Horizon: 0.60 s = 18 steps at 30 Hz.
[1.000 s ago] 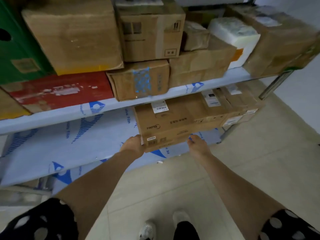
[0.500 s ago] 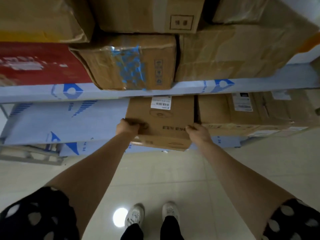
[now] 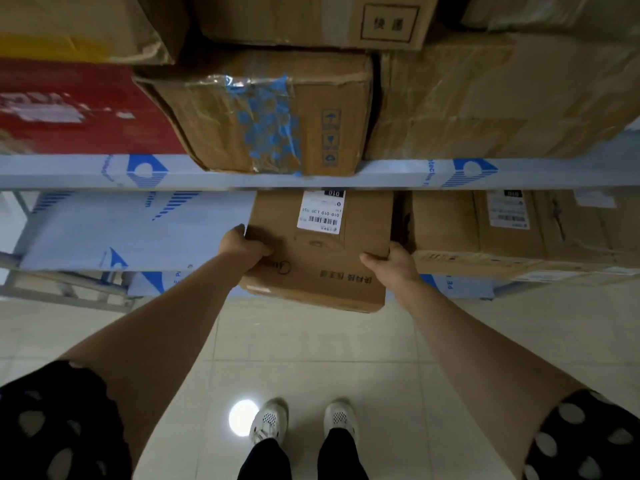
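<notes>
You're gripping the box (image 3: 322, 258) with both hands. Your left hand (image 3: 244, 245) is curling over its left top edge, and your right hand (image 3: 394, 263) is wrapping its right edge, squeezed into the narrow gap beside the neighbouring box (image 3: 485, 233). Neither hand is holding anything else. The box is sitting on the lower shelf (image 3: 121, 230), right of its middle. Its near end is hanging out past the shelf's front edge over the floor (image 3: 311, 344), and its far end is running in under the front edge of the upper shelf (image 3: 207, 173), with the label (image 3: 322, 211) at that inner end. The key relation: the long axis is pointing straight at you, front to back, and both grips are sitting on the near half, so most of the load is lying beyond your hands, deeper in the shelf. Your left hand is reaching slightly further in than your right, and the near edge is looking a little skewed, right corner lower. My read: any travel is going along that axis, so keep it square to the shelf's front edge. The right side is the tight one, with your knuckles next to the neighbouring box, while the left side is facing bare shelf. If you're drawing it out, expect the far end to drop once it clears the front edge.
</notes>
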{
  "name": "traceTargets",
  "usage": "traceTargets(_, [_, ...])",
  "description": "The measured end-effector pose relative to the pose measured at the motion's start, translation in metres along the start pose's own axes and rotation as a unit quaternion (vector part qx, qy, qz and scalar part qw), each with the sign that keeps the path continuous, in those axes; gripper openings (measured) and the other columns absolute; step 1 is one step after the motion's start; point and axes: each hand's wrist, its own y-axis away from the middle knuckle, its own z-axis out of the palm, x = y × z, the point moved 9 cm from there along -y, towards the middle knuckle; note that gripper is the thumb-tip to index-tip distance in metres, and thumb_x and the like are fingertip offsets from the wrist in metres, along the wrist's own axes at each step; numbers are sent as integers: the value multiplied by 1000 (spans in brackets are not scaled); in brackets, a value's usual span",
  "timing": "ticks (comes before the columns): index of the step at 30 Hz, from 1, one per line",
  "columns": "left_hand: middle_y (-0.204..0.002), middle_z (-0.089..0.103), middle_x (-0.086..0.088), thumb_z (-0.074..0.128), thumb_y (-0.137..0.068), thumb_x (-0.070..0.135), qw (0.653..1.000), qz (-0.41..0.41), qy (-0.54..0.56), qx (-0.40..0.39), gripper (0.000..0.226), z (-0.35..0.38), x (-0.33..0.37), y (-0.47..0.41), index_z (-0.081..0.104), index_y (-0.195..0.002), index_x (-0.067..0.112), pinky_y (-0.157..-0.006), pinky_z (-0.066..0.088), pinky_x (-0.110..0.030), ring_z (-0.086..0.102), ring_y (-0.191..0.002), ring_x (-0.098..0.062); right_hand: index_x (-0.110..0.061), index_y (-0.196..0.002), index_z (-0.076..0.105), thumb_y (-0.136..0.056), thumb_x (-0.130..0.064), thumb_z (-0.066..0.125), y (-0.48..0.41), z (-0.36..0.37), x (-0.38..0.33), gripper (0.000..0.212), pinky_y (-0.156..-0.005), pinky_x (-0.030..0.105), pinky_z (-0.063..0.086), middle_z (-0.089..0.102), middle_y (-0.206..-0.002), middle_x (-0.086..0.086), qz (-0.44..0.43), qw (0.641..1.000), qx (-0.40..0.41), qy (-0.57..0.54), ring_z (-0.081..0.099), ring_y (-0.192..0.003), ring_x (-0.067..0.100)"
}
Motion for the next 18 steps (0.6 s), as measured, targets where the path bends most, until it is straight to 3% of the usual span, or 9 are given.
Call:
traceTargets(6, [-123, 55, -7, 62, -89, 41, 997, -46, -13, -55, 55, 5, -33, 15, 46, -135, 17, -97, 47, -41, 54, -111, -28, -15, -135, 41, -86, -25, 68, 36, 15, 16, 56, -104, 36, 38, 54, -132, 5, 8, 998, -55, 6, 49, -125, 26])
traceTargets(11, [-118, 60, -14, 68, -87, 29, 1000, -21, -6, -15, 52, -5, -30, 6, 54, -128, 0, -90, 48, -38, 56, -104, -30, -14, -135, 42, -90, -31, 63, 35, 15, 16, 53, -104, 38, 40, 54, -132, 6, 8, 999, -34, 0, 49, -124, 27])
traceTargets(14, [-118, 61, -14, 70, -86, 25, 1000, -15, -3, -26, 51, -2, -31, 7, 54, -128, 2, -91, 48, -38, 57, -107, -30, -12, -131, 46, -89, -28, 64, 39, 17, 18, 48, -101, 38, 41, 57, -129, 7, 17, 1000, -15, -7, 51, -122, 27])
traceTargets(18, [-103, 60, -10, 73, -82, 26, 998, -40, 10, -46, 50, -8, -47, 15, 57, -122, 1, -86, 48, -36, 57, -97, -27, -10, -125, 54, -89, -25, 65, 63, 23, 26, 41, -102, 39, 44, 60, -125, 9, 26, 1000, 0, -9, 54, -119, 27])
